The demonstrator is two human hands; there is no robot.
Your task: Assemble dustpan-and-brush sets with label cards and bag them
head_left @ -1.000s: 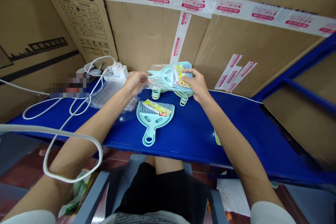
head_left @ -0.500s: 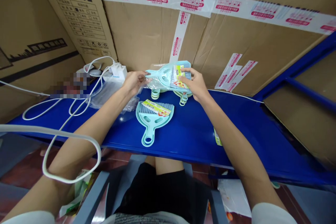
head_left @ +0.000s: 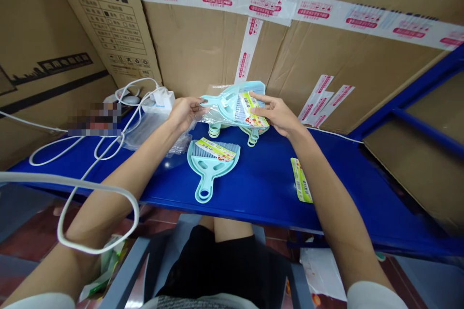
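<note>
A light-blue dustpan and brush set [head_left: 226, 106] with a yellow-green label is held up above the back of the table, partly in a clear plastic bag. My left hand [head_left: 186, 111] is closed on its handle end and the bag. At the wide end, my right hand [head_left: 279, 113] grips the edge, its fingers lying over the label and bristles. A second dustpan and brush set [head_left: 212, 166], also labelled, lies flat nearer the front edge, handle toward me. Behind the held set, more handles [head_left: 214, 130] show; their pans are mostly hidden.
The blue table [head_left: 253, 183] bears a loose label card [head_left: 301, 181] by my right forearm and clear plastic bags [head_left: 148, 130] at left. A white cable [head_left: 99, 188] loops over my left forearm, near a white adapter [head_left: 165, 100]. Cardboard [head_left: 206, 38] stands along the back.
My right hand has shifted slightly right along the wide end of the held set. The right forearm has moved right, uncovering more of the loose label card.
</note>
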